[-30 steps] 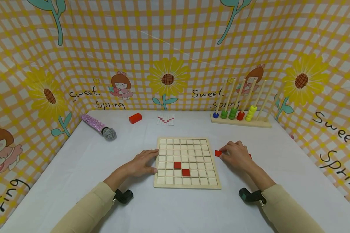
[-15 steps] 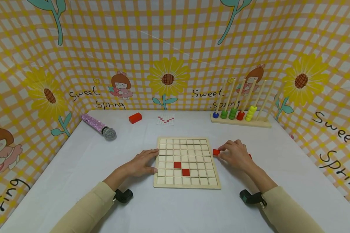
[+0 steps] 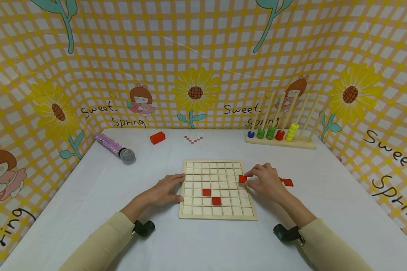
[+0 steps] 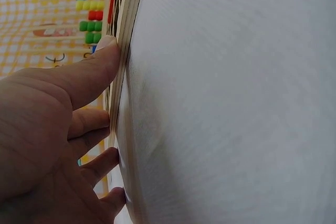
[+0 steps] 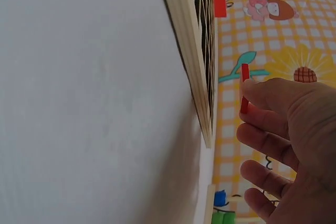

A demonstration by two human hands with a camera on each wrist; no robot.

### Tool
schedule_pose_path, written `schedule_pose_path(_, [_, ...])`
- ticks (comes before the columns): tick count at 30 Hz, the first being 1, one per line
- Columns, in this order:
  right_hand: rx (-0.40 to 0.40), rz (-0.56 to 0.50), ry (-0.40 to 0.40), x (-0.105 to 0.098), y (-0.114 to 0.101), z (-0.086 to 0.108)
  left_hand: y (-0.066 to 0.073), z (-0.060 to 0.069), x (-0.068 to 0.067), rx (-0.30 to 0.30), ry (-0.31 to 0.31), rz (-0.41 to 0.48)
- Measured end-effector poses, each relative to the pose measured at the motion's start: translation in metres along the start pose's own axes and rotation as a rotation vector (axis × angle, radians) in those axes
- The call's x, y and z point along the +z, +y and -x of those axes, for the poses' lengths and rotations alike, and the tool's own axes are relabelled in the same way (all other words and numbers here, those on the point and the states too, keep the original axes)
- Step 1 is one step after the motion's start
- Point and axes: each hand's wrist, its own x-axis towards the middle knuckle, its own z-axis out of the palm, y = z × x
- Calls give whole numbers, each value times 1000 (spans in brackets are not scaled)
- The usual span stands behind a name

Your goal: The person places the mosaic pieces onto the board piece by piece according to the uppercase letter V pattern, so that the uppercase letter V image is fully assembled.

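Note:
A wooden grid board [image 3: 193,213] lies flat on the white table, with one red square tile [image 3: 206,192] and another red tile [image 3: 216,201] set in its cells. My left hand [image 3: 162,190] rests against the board's left edge, thumb and fingertips touching the rim, fingers fairly straight. Between thumb and forefinger my right hand [image 3: 266,182] pinches a third red tile [image 3: 242,178], held over the board's right edge. In the right wrist view that pinched tile [image 5: 245,88] appears edge-on, raised above the board. Behind the right hand, loose red tiles [image 3: 288,182] lie on the table, partly hidden.
A small pattern card [image 3: 192,139] lies at the back, with a red block [image 3: 157,137] to its left. Far left is a glittery pink microphone [image 3: 115,147]. At the back right stands a wooden peg stand [image 3: 280,141] with coloured beads.
My right hand has carried the pinched red tile left, from beside the board to over its right edge. Loose tiles behind it now show more. The left hand stays put.

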Motion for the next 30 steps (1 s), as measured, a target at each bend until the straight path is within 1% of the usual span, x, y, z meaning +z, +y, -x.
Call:
schedule_pose_path(6, [-2,-23,-17,3,-15,-2,-1,-1,0,9,3,0])
schedule_pose_path(12, [2,-30,-33,7,-28,-2,0,-1,1,-2,1,3])
schedule_pose_path(23, [-54,-10,2,15,-52,-6,2,0,1,-10,4,9])
schedule_pose_path(30, [-124,0,50,22,-65,-9,1,0,1,-10,6,5])
